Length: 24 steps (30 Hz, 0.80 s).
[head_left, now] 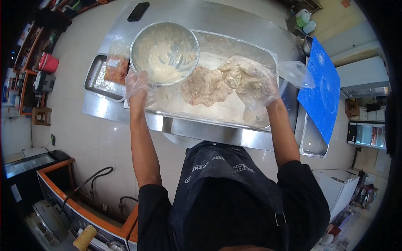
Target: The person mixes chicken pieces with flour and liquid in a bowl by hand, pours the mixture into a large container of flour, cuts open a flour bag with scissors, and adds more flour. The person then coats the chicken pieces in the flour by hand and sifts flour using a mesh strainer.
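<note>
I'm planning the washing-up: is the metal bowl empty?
No: the bowl holds some pale batter, pooled in one part and smeared around its inside.

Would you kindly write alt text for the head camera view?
A plastic-gloved right hand is at a pale, lumpy mass in a metal tray of white powder, while the gloved left hand is at the edge of a metal bowl of pale batter.

I saw both forearms (143, 144) stretched forward, bare and well apart; the left hand (139, 85) was curled in a grip, the right hand (260, 85) smeared pale, its fingers indistinct.
</note>
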Motion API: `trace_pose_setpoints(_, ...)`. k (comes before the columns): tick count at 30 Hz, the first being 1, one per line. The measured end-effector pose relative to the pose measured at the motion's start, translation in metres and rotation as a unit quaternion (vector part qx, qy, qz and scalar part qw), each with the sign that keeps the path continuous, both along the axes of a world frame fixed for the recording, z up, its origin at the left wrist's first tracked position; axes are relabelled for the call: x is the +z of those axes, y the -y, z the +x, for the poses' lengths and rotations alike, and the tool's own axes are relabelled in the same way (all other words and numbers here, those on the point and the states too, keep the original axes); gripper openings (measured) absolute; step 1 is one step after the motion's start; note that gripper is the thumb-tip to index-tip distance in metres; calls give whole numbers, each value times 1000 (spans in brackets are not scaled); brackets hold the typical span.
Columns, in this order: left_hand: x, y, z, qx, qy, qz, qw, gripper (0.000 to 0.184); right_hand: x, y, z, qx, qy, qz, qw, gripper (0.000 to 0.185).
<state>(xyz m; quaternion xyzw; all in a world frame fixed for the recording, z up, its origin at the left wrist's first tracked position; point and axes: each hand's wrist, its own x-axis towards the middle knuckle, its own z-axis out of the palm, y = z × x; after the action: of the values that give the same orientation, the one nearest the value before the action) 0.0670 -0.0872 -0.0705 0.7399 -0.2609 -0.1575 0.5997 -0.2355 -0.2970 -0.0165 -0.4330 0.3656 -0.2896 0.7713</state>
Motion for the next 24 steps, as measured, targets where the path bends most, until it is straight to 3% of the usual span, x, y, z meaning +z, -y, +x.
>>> trace_pose_setpoints(2, 3, 7, -11, 3, -68, -33, 997, 23, 12, -5, -6, -9, 64, 29, 997, 32)
trace_pose_setpoints(3, -2, 9, -15, -6, -97, -56, 994, 23, 18, -7, -3, 70, 70, -99, 990, 33)
trace_pose_setpoints(4, -6, 12, -19, -17, -124, -78, 989, 24, 19, -8, -2, 65, 48, -125, 989, 33)
trace_pose_setpoints(7, -13, 22, -28, -17, -106, -6, 994, 27, 15, -11, 1, 34, -14, -209, 977, 29)
trace_pose_setpoints(11, -8, 25, -42, 26, -146, -29, 988, 25, -7, -2, 6, 46, -154, -363, 918, 17)
trace_pose_setpoints(14, 15, 15, -51, 39, -126, -48, 990, 22, -17, 9, 26, 140, -327, -453, 817, 17)
trace_pose_setpoints(17, 16, 0, -40, 6, -129, -67, 989, 26, -31, 16, 45, 170, -427, -448, 766, 21)
trace_pose_setpoints(19, 28, -9, -40, 13, -163, -74, 984, 36, -45, 23, 55, 174, -342, -394, 835, 20)
trace_pose_setpoints(20, 26, -14, -39, 16, -162, -91, 982, 33, -49, 24, 58, 178, -298, -363, 865, 20)
trace_pose_setpoints(24, 41, -24, -47, 65, -194, -104, 973, 27, 10, 14, 59, 272, -156, -367, 876, 22)
